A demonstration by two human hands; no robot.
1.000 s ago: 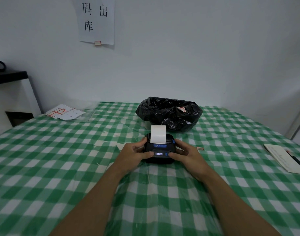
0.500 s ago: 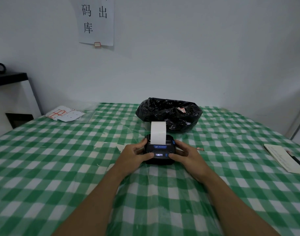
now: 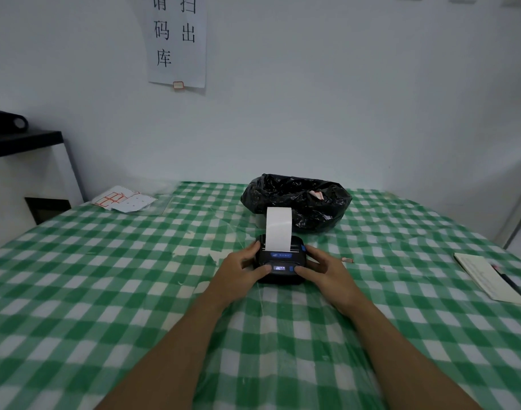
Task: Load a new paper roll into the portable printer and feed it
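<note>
A small black portable printer with a lit blue display sits on the green checked tablecloth at mid-table. A white paper strip stands upright out of its top slot. My left hand grips the printer's left side, thumb on the front panel. My right hand grips the right side, thumb pressing the front by the display. The paper roll inside is hidden under the closed lid.
A black plastic bag sits just behind the printer. White label sheets lie at the far left corner. A notebook with a pen lies at the right edge. A small scrap rests right of the printer.
The paper strip has grown longer out of the slot across the frames. Both hands stay on the printer's sides.
</note>
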